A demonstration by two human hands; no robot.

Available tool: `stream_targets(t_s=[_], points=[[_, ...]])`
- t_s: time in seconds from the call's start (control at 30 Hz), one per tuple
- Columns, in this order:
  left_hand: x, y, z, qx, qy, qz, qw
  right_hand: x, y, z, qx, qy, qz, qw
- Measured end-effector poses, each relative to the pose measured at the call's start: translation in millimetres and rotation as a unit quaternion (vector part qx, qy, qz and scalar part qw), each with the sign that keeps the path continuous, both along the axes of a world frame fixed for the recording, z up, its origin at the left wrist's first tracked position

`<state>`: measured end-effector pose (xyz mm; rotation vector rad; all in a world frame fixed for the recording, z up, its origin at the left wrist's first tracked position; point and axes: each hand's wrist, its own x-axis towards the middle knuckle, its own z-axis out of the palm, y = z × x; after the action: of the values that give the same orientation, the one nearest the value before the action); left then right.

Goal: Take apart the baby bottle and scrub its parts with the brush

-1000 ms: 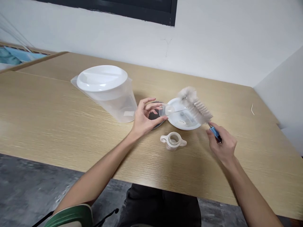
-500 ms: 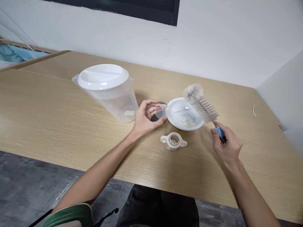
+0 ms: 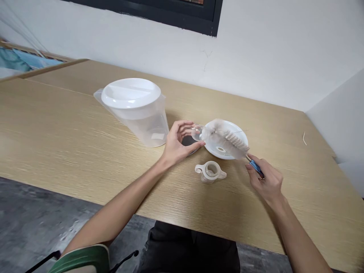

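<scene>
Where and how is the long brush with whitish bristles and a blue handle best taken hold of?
Probably by its slim blue handle, coming from the near right side, as the right hand does. The handle points that way, whereas whitish bristles cover most of the rest and face the small clear container in the left hand.

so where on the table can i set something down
Bare wood lies left of the pitcher, and between the bowl and thin white strip. Crowded: around the bowl, with brush, two-handled cup, left hand and right hand.
</scene>
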<state>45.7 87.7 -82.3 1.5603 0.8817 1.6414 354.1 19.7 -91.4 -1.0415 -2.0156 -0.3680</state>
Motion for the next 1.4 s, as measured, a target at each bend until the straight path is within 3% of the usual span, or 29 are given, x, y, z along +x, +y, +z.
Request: stream_targets(t_s=[0.1,0.27,0.5,0.73,0.9,1.03,1.4], points=[[0,-3,2.8,0.004,0.0,-0.008,1.0,4,4,-1.6,0.002,-0.012,-0.037,0.999],[0,-4,5.6,-0.001,0.012,-0.022,1.0,9,7,-1.1,0.009,0.06,-0.089,0.994],[-2,-5,4.4,-0.044,-0.036,-0.078,0.995,-10,0,-2.3,-0.016,0.017,-0.019,1.0],[-5,-4,4.3,-0.052,-0.064,-0.091,0.992,-9,1,-2.7,0.0,0.075,-0.068,0.995],[-3,0,-0.6,-0.047,-0.058,-0.079,0.994,-9,-3,-2.4,-0.02,0.025,-0.008,0.999],[-3,-1,1.6,-0.052,-0.066,-0.08,0.993,-8,1,-5.3,-0.042,0.013,-0.026,0.999],[2,-5,4.6,-0.06,-0.066,-0.102,0.991,-3,-2,-0.9,0.032,0.055,-0.037,0.997]])
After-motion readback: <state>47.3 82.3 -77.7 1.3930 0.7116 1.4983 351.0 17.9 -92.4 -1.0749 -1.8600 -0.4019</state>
